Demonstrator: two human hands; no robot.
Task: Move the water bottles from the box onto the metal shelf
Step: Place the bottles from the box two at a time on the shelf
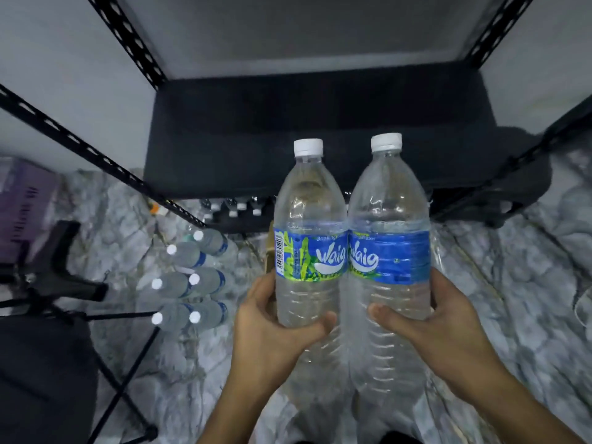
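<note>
Here, two clear plastic water bottles with white caps are held up side by side, touching, in front of the black metal shelf (288, 123): the left hand (272, 328) grips the left bottle (309, 219) low down, and the right hand (429, 325) grips the right bottle (387, 213). Six more small bottles (192, 283) sit together on the grey marble floor (512, 283). A few white caps (237, 208) peek out under the shelf, too blurry to count, and only a thin edge of a brown box (270, 254) shows behind the left bottle.
</note>
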